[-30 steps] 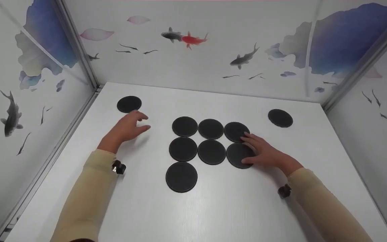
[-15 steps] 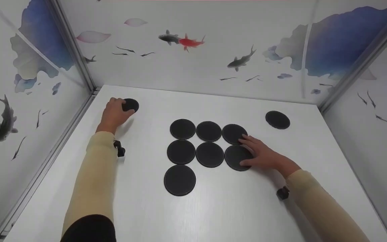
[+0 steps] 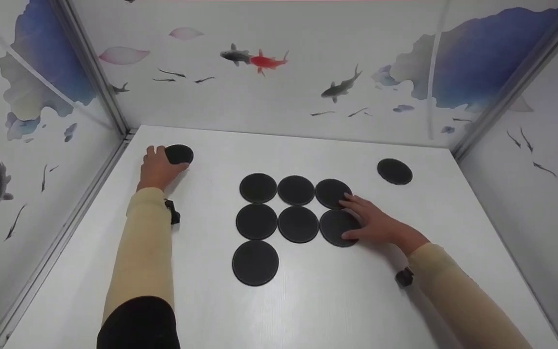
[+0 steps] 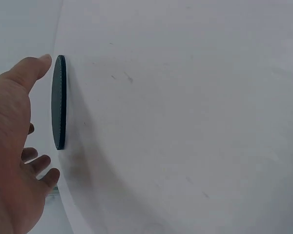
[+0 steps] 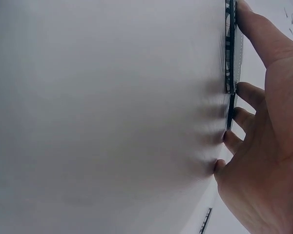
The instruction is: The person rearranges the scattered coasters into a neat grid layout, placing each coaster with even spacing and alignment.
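In the head view, my left hand (image 3: 159, 167) is at a round black coaster (image 3: 180, 154) at the table's far left, fingers spread around its left side and thumb near its front edge. In the left wrist view, that coaster (image 4: 59, 102) lies flat, its stitched rim between the thumb and the other fingers; firm contact is not visible. My right hand (image 3: 380, 225) rests on the right end of a block of coasters. Its thumb and fingertips touch the middle-row coaster (image 3: 335, 227), and some fingertips reach the back-row coaster (image 3: 332, 191).
Several more coasters lie side by side, including back-left (image 3: 258, 187), middle (image 3: 298, 224) and front-left (image 3: 255, 262) ones. A separate coaster (image 3: 395, 171) lies at the far right. Fish-printed panels (image 3: 279, 102) enclose the white table (image 3: 337, 300) on the left, back and right.
My left hand has moved up and left from in front of the far-left coaster to around it. My right hand stays on the block. The head view has shifted slightly.
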A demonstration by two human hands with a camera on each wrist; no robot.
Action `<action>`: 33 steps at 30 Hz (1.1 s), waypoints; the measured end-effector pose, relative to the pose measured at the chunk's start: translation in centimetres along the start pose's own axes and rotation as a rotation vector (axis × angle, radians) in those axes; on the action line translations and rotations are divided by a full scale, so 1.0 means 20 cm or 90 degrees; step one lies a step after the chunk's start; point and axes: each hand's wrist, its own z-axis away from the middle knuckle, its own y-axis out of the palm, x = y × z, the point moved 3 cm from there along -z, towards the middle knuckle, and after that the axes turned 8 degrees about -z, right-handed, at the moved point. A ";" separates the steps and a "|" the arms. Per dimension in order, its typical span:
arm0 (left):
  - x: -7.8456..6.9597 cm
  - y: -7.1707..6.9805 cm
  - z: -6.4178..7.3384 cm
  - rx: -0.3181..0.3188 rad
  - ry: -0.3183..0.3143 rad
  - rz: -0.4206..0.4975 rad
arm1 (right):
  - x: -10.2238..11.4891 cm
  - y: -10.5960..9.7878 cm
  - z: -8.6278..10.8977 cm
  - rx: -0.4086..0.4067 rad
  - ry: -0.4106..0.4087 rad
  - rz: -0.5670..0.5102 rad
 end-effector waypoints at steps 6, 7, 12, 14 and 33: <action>0.01 0.02 0.01 0.019 -0.016 0.012 | 0.02 0.00 0.00 0.004 0.001 -0.013; 0.01 0.03 0.01 0.022 -0.020 0.016 | 0.02 0.00 0.00 0.004 0.002 -0.016; -0.01 0.03 0.05 0.014 -0.013 0.023 | 0.00 0.00 0.00 0.003 0.007 -0.020; -0.05 -0.01 0.11 0.005 -0.005 0.036 | -0.01 0.01 0.00 0.004 0.008 -0.016; -0.14 -0.09 0.23 -0.041 -0.004 0.087 | -0.03 0.01 -0.01 0.007 0.007 -0.019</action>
